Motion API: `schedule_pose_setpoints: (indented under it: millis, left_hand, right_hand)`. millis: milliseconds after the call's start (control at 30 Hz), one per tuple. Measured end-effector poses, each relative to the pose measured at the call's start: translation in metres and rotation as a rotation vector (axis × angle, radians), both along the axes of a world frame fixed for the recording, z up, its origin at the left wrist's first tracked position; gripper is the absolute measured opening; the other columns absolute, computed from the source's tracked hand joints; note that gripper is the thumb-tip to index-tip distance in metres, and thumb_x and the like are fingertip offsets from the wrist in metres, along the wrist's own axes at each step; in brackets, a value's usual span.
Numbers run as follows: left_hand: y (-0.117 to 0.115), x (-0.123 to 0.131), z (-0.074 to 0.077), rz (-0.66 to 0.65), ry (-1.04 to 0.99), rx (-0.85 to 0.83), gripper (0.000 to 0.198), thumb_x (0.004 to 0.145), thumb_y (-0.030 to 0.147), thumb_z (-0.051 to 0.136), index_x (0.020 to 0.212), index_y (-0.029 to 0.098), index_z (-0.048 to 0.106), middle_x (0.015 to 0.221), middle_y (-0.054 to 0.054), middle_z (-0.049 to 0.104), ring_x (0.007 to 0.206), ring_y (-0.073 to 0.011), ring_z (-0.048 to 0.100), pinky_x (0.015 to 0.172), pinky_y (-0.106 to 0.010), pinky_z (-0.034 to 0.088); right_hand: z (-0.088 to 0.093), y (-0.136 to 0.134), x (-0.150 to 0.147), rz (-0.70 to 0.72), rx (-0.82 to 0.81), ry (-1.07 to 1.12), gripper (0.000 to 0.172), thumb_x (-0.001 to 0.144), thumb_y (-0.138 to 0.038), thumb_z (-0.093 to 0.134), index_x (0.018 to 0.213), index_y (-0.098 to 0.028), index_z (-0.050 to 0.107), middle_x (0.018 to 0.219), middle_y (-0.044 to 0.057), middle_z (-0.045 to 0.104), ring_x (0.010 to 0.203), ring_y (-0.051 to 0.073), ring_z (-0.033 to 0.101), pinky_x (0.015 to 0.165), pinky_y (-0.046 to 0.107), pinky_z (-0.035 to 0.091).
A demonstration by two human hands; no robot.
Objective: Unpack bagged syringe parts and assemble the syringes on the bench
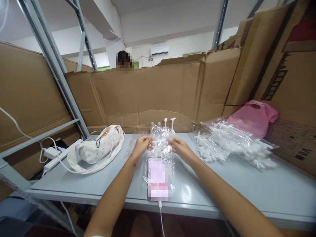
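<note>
Clear plastic bag [160, 144] pinched by left hand [142, 144], right hand [179, 147]; table edge [98, 197] near.

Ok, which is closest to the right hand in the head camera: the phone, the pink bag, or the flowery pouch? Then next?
From the right hand:
1. Phone, just below-left, on the table.
2. Pink bag, far right, by the cardboard.
3. Flowery pouch, left, beyond the left hand.
Bag and pouch are fairly close to call.
</note>
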State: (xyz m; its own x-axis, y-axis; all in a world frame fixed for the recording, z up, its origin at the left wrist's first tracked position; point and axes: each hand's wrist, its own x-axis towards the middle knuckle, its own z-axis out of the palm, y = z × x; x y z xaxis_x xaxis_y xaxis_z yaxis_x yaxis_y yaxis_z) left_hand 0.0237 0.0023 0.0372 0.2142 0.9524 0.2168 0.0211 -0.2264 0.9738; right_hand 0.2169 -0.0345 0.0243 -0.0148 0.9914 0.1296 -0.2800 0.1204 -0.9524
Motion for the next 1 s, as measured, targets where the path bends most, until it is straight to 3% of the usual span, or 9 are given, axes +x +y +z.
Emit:
schedule_pose_setpoints:
  millis: [167,333,500,600,700,833,1000]
  left_hand:
    - [0.003,0.001,-0.006,0.105,0.016,0.037,0.022,0.078,0.035,0.052,0.071,0.014,0.056,0.057,-0.002,0.060,0.046,-0.0104,0.055,0.044,-0.022,0.040]
    - [0.001,0.000,-0.006,-0.027,0.064,-0.037,0.022,0.076,0.034,0.053,0.067,0.014,0.055,0.056,-0.002,0.059,0.045,-0.0106,0.056,0.044,-0.021,0.040]
    - [-0.007,-0.001,-0.001,-0.141,0.105,-0.056,0.043,0.077,0.052,0.052,0.098,0.015,0.060,0.069,-0.003,0.063,0.046,-0.0091,0.057,0.038,-0.017,0.031]
    - [-0.009,0.000,0.000,-0.131,0.098,-0.060,0.055,0.079,0.058,0.047,0.110,0.015,0.058,0.073,-0.005,0.065,0.045,-0.0074,0.055,0.039,-0.017,0.031]
    - [-0.009,0.002,-0.001,-0.078,0.099,-0.034,0.052,0.080,0.055,0.048,0.106,0.012,0.061,0.071,-0.005,0.065,0.044,-0.0070,0.053,0.039,-0.017,0.032]
    - [-0.008,0.004,-0.004,-0.058,0.104,-0.003,0.048,0.082,0.051,0.046,0.103,0.011,0.063,0.072,-0.006,0.066,0.043,-0.0085,0.054,0.039,-0.019,0.033]
    - [-0.005,0.005,-0.005,-0.047,0.085,0.009,0.047,0.083,0.050,0.046,0.098,0.009,0.063,0.069,-0.006,0.066,0.043,-0.0092,0.055,0.039,-0.019,0.034]
  right_hand:
    - [0.000,0.005,0.008,-0.086,0.015,0.017,0.032,0.056,-0.043,0.076,0.065,-0.017,0.059,0.059,-0.001,0.059,0.052,0.011,0.057,0.053,0.025,0.048]
    - [0.006,0.001,0.009,-0.112,0.022,0.027,0.035,0.057,-0.045,0.074,0.077,-0.019,0.062,0.065,-0.001,0.062,0.055,0.010,0.056,0.052,0.021,0.045]
    - [0.002,0.002,0.007,-0.092,0.072,-0.066,0.033,0.058,-0.046,0.074,0.070,-0.017,0.064,0.060,-0.002,0.057,0.052,0.009,0.051,0.051,0.022,0.044]
    - [-0.004,0.004,0.003,-0.030,0.119,-0.185,0.038,0.064,-0.049,0.068,0.083,-0.016,0.065,0.061,0.000,0.060,0.052,0.012,0.052,0.053,0.026,0.045]
    - [-0.009,0.003,0.000,-0.113,0.245,-0.438,0.037,0.072,-0.048,0.059,0.091,-0.017,0.063,0.064,0.002,0.062,0.053,0.014,0.055,0.055,0.029,0.044]
    - [-0.010,0.000,0.001,-0.244,0.511,-0.824,0.021,0.081,-0.036,0.047,0.076,-0.019,0.059,0.064,0.002,0.060,0.057,0.014,0.054,0.058,0.027,0.040]
    - [-0.005,-0.002,0.003,-0.312,0.508,-0.855,0.014,0.078,-0.028,0.046,0.068,-0.020,0.051,0.058,-0.001,0.053,0.054,0.012,0.048,0.054,0.025,0.035]
